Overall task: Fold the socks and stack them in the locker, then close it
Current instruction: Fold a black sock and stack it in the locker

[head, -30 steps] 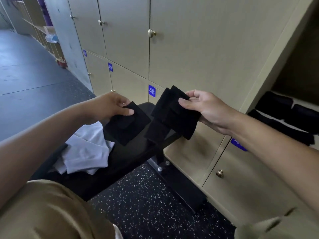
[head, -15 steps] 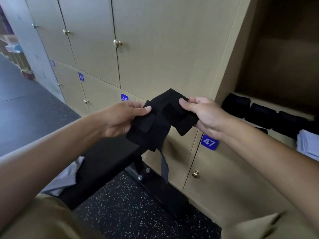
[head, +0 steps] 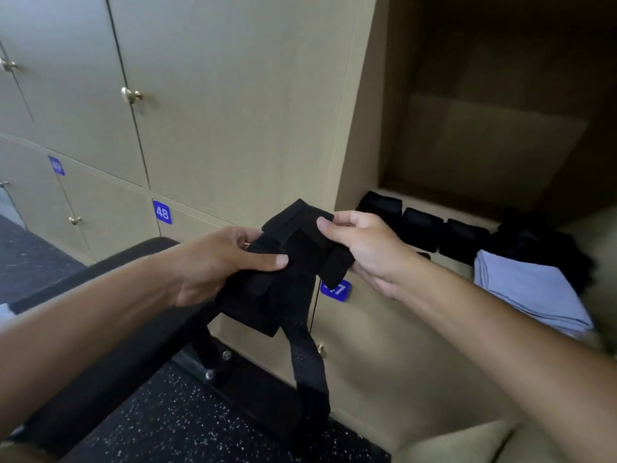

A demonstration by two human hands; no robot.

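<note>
1. Bench [head: 100, 272]: a dark padded bench sits at lower left, beneath the left forearm. A black metal foot bolted to the speckled floor [head: 160, 416] is visible below it. None of the socks rest on it.

2. Left hand [head: 220, 262]: the grip is clenched on the left side of the black socks [head: 287, 259], thumb extended flat across the front face, fingers behind the fabric.

3. Socks: the bundle is held in the air between both hands, in front of the closed door numbered 48 [head: 162, 212] and partly covering the label numbered 47 [head: 336, 290]. The folded portion runs roughly left to right from one grip to the other. One loose tail hangs straight down from the bundle, so the fold is judged incomplete.

4. Right hand [head: 364, 248]: the grip pinches the upper right corner of the bundle, thumb on the front and fingers curled behind. This hand is the nearer of the two to the locker opening.

5. Open locker [head: 484, 152]: the compartment lies to the right of, and slightly above, the bundle. The coming move is therefore judged to be a rightward carry, led by the right hand.

6. Locker floor: a row of folded socks [head: 422, 228] stands along the front edge. To their right lie a darker heap, not clearly resolved, and a folded pale-blue cloth [head: 531, 292]. Free room remains behind and above the row; stacking on top of it appears feasible.

7. Locker door: not clearly identifiable in view.
</note>
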